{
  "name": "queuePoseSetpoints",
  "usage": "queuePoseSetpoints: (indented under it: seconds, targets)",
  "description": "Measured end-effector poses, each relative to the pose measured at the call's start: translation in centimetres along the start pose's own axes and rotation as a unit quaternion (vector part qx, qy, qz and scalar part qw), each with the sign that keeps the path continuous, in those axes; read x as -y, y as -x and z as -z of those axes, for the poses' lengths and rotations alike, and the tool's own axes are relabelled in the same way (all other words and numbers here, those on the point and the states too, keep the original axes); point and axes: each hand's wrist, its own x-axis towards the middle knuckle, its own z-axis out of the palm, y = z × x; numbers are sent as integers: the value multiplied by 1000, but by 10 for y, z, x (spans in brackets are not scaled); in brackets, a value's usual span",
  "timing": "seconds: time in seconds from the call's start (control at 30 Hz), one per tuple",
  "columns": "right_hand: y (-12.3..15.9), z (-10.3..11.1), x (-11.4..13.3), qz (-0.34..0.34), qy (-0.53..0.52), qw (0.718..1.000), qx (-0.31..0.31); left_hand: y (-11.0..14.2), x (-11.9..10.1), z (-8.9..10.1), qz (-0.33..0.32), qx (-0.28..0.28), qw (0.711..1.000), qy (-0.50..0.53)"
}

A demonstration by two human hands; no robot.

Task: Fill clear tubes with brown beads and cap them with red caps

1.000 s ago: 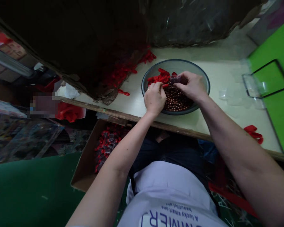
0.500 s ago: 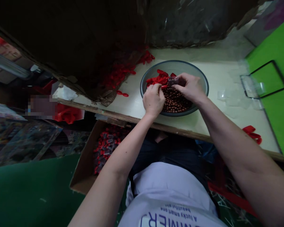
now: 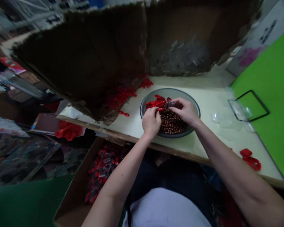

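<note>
Left hand (image 3: 151, 123) curled almost shut against red plastic pieces (image 3: 156, 102), its grip unclear, in a grey bowl (image 3: 170, 90) of brown beads (image 3: 171, 123) on the desk (image 3: 210, 107); right hand (image 3: 184, 111) nearly closed, pinching a small clear packet (image 3: 169, 104) above the beads.

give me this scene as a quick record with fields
left hand: the left hand, fingers at the red plastic pieces
right hand: the right hand, pinching a small clear packet with dark contents
bowl: a wide grey bowl holding the red pieces and brown beads
below: an open cardboard box with red-and-clear packets
rest: red strips and clear plastic scraps on the cream table, beside a green board
</note>
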Motion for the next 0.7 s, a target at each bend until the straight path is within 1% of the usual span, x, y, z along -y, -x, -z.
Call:
queuePoseSetpoints:
  seconds: [0.13, 0.23, 0.33, 0.37, 0.43, 0.5, 0.57, 0.63, 0.7]
  targets:
    - [3, 3, 12, -43, -125, 991, 6, -8, 1, 4, 27, 11, 995, 97]
    - [7, 4, 18, -46, -142, 988, 25, -15, -2, 5, 27, 61, 975, 212]
    - [8, 3, 19, -38, -146, 987, 51, -22, -7, 3, 41, 134, 931, 336]
    - [8, 3, 19, -41, -148, 987, 56, -25, -8, 1, 56, 154, 914, 370]
    - [6, 3, 17, -55, -151, 985, 57, -29, -8, -4, 107, 177, 880, 428]
    - [2, 6, 15, -75, -155, 982, 71, -33, -6, -8, 170, 185, 844, 473]
    - [-2, 10, 12, -87, -163, 980, 80, -36, -3, -11, 225, 180, 811, 509]
    - [-7, 18, 7, -92, -152, 982, 66, -38, 0, -12, 259, 171, 785, 536]
    - [-12, 28, 0, -89, -112, 989, 35, -40, 1, -11, 277, 163, 767, 555]
